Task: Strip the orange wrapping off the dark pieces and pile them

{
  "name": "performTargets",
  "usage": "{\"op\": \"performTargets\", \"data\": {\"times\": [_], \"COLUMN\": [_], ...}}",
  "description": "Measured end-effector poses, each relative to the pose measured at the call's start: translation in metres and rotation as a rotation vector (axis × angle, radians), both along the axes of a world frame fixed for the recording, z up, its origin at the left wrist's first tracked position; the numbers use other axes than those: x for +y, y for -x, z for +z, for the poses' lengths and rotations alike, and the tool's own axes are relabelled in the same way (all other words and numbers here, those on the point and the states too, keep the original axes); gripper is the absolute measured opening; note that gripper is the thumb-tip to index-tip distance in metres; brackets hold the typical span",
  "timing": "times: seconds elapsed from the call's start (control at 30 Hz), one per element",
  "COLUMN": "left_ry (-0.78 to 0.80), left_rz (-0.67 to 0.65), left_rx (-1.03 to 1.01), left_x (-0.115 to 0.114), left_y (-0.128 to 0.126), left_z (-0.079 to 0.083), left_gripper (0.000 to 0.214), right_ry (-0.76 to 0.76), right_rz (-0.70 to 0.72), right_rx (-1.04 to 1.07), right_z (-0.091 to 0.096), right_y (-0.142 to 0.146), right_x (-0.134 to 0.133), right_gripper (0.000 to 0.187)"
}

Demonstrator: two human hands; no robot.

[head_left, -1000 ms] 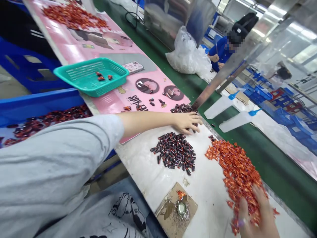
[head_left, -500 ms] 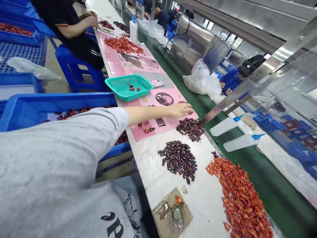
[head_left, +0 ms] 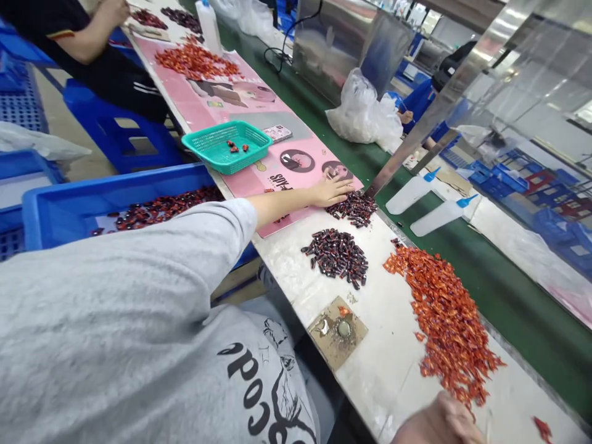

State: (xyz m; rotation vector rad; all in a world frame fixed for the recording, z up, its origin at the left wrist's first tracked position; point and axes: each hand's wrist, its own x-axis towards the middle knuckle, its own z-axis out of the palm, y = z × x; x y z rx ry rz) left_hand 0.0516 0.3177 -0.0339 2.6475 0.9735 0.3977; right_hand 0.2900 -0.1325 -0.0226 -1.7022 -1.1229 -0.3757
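My left hand (head_left: 330, 191) reaches across the pink mat (head_left: 272, 179), palm down with fingers spread, its fingertips at the edge of a small pile of dark glossy pieces (head_left: 354, 208). Closer to me lies a larger heap of similar dark brown pieces (head_left: 337, 258). At the bottom edge, my right hand (head_left: 441, 422) is partly cut off and slightly blurred. Its fingers are curled at the near end of a long pile of orange-red pieces (head_left: 448, 320); anything pinched in them is too small to make out.
A cardboard square (head_left: 337, 342) with a round wet spot lies on the white table. A green basket (head_left: 226, 148) holds several pieces. Beside the table stands a blue crate (head_left: 115, 185). White bottles (head_left: 441, 216) lie on the green belt. A person (head_left: 87, 37) sits at the far end.
My right hand has come into view at the bottom, by the orange pile. My left hand has flattened and spread beside the dark pile. The view has shifted towards the right.
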Motion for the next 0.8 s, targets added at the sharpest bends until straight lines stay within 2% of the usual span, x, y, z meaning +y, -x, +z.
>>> {"op": "performTargets", "data": {"times": [0.03, 0.07, 0.1, 0.17, 0.2, 0.27, 0.33, 0.4, 0.47, 0.53, 0.6, 0.67, 0.8], "left_ry": [-0.025, -0.050, -0.078, -0.072, 0.006, 0.257, 0.418, 0.473, 0.478, 0.533, 0.653, 0.749, 0.793], "left_rz": [0.004, 0.001, -0.011, -0.131, -0.239, -0.468, -0.550, -0.578, -0.547, -0.498, -0.477, -0.476, -0.449], "left_rx": [-0.046, -0.111, -0.234, -0.539, -0.666, -0.780, -0.864, -0.967, -1.056, -1.104, -1.119, -1.124, -1.123], "left_x": [-0.012, -0.028, -0.050, -0.108, -0.142, -0.211, -0.268, -0.306, -0.326, -0.337, -0.344, -0.351, -0.357], "left_y": [-0.003, -0.006, -0.008, -0.011, -0.010, -0.002, 0.006, 0.010, 0.008, 0.005, 0.004, 0.005, 0.008], "left_z": [0.008, 0.015, 0.023, 0.037, 0.044, 0.055, 0.061, 0.060, 0.054, 0.047, 0.042, 0.042, 0.048], "left_gripper": [0.061, 0.062, 0.063, 0.059, 0.053, 0.039, 0.032, 0.028, 0.029, 0.031, 0.031, 0.027, 0.022], "right_ry": [-0.067, -0.114, -0.014, 0.130, 0.193, 0.316, 0.490, 0.787, 1.204, 1.600, 1.855, 1.951, 2.006], "right_rz": [-0.095, -0.444, -0.719, -0.818, -0.854, -0.894, -0.905, -0.918, -0.936, -0.939, -0.952, -0.986, -0.998], "right_rx": [0.007, -0.057, -0.164, -0.261, -0.305, -0.387, -0.514, -0.780, -1.128, -1.411, -1.593, -1.750, -1.941], "right_z": [0.009, 0.018, 0.027, 0.041, 0.046, 0.051, 0.056, 0.064, 0.076, 0.087, 0.096, 0.102, 0.103], "right_y": [0.009, 0.018, 0.026, 0.042, 0.051, 0.072, 0.095, 0.117, 0.134, 0.144, 0.148, 0.149, 0.145], "right_x": [0.018, 0.036, 0.051, 0.071, 0.076, 0.079, 0.080, 0.081, 0.081, 0.079, 0.076, 0.072, 0.065], "right_gripper": [0.036, 0.042, 0.051, 0.069, 0.074, 0.071, 0.061, 0.056, 0.054, 0.053, 0.050, 0.049, 0.052]}}
